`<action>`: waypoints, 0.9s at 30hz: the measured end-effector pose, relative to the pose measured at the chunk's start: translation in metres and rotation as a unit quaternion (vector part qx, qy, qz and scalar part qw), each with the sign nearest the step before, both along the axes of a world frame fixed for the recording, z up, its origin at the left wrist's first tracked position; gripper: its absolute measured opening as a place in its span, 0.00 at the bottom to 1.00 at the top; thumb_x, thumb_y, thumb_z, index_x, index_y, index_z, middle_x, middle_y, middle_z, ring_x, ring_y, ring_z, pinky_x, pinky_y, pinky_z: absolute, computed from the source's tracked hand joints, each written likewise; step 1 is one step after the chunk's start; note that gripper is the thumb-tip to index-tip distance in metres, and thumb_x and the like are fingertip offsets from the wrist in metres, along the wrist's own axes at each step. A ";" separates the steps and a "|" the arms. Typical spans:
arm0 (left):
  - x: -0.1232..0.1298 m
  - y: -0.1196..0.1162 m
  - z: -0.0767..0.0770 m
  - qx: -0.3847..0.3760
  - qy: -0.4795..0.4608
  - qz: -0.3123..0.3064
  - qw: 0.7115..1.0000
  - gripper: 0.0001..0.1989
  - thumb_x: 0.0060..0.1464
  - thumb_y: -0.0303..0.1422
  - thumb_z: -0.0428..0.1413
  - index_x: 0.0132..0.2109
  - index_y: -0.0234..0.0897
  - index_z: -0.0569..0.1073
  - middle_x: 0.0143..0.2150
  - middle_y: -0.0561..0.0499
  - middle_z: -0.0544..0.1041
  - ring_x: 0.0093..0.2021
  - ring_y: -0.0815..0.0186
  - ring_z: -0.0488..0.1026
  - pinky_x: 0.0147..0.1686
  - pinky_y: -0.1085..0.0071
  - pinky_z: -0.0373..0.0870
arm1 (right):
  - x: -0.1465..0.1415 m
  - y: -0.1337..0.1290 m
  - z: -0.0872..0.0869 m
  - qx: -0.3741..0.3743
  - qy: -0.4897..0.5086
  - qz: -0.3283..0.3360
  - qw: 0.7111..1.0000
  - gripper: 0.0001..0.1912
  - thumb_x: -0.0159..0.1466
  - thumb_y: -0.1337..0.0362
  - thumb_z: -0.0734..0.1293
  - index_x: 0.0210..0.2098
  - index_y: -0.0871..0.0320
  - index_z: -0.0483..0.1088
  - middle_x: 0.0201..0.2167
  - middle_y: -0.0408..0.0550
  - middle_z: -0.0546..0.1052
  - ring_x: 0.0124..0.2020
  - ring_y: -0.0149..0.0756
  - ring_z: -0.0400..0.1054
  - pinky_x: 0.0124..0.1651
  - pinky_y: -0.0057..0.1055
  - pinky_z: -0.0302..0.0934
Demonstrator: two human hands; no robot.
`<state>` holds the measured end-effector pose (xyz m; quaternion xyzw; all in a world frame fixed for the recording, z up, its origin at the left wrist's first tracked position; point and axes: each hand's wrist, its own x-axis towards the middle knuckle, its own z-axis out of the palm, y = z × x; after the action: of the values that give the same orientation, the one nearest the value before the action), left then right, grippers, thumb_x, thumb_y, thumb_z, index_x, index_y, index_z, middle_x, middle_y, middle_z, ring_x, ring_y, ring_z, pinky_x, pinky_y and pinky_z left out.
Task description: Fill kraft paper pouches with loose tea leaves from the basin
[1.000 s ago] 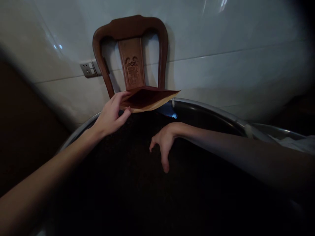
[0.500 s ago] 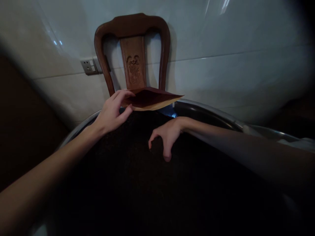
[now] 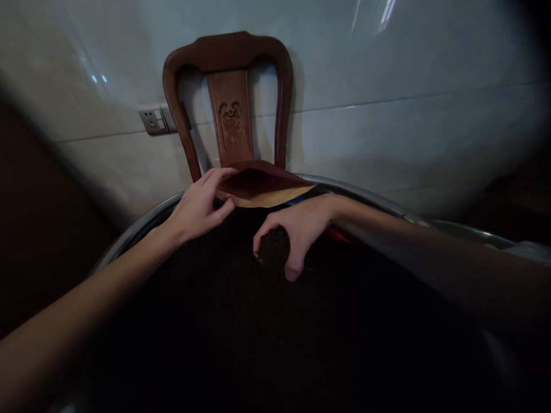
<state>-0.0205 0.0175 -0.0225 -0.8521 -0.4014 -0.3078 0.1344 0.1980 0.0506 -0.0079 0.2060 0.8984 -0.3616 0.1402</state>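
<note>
My left hand (image 3: 200, 206) grips the left end of a brown paper bag (image 3: 271, 198), thumb on the near side and fingers on the far side. The bag's mouth gapes, and its inside looks dark red. Just below and right of it, my right hand (image 3: 293, 229) curls round a clump of dark loose material (image 3: 274, 248). More of this dark stuff (image 3: 241, 287) lies below in a large round metal container (image 3: 129, 232); its depth is too dark to make out.
Behind the container stands a carved wooden chair (image 3: 232, 120) against a tiled wall (image 3: 365, 137). A socket plate (image 3: 154, 121) is on the wall to the chair's left. Another metal rim (image 3: 473, 229) shows at the right.
My right hand has risen slightly and now holds a dark clump, where no clump showed in its curl before. The bag, my left hand and the chair sit slightly lower in view.
</note>
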 end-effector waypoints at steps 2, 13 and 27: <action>0.002 0.000 -0.001 -0.005 0.015 -0.003 1.000 0.23 0.56 0.29 0.51 0.59 0.35 0.59 0.56 0.42 0.67 0.55 0.59 0.67 0.55 0.60 0.65 | 0.002 -0.004 0.006 0.019 0.013 0.002 1.000 0.31 0.41 0.55 0.76 0.45 0.52 0.72 0.38 0.38 0.76 0.41 0.35 0.70 0.46 0.28 0.62; 0.013 -0.007 -0.005 -0.043 0.061 0.008 0.997 0.29 0.52 0.28 0.54 0.60 0.38 0.55 0.59 0.43 0.64 0.56 0.56 0.66 0.53 0.59 0.67 | 0.018 -0.007 0.027 0.011 0.097 0.003 0.995 0.29 0.43 0.58 0.75 0.44 0.55 0.71 0.39 0.40 0.76 0.41 0.34 0.70 0.47 0.30 0.63; 0.028 -0.021 0.002 -0.013 0.055 0.017 0.998 0.29 0.51 0.33 0.54 0.60 0.36 0.56 0.56 0.42 0.67 0.51 0.54 0.69 0.47 0.57 0.72 | 0.012 -0.010 0.024 0.285 0.225 -0.108 0.925 0.24 0.49 0.57 0.70 0.45 0.55 0.71 0.41 0.44 0.74 0.43 0.39 0.68 0.48 0.36 0.60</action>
<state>0.0077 -0.0031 -0.0203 -0.8626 -0.4117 -0.2530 0.1499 0.2099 0.0409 0.0158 0.2468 0.9438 -0.1397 -0.1700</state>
